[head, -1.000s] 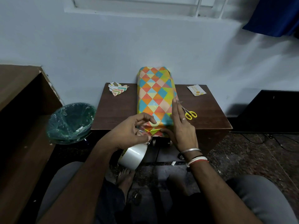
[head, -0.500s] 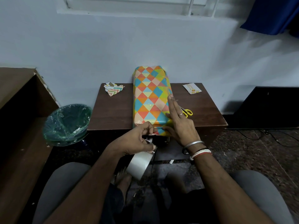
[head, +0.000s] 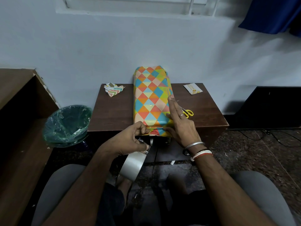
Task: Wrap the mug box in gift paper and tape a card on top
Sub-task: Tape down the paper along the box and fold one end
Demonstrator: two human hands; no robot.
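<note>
looks like they're sealing the end flap of the wrapped box [head: 151, 101] lying mid table [head: 114, 111], right hand [head: 180, 126] pressing flat on it, left hand [head: 130, 141] pinching the tape roll [head: 132, 165] end at the table's front edge, probably needing that strip smoothed down next

The box [head: 151, 101] lies mid-table [head: 114, 115]. From it, on the table: scraps [head: 114, 90] at 10 o'clock, card [head: 193, 89] at 2, scissors [head: 189, 113] at 4. Off the table: bin [head: 65, 123] at 8, tape [head: 132, 167] at 6.
</note>
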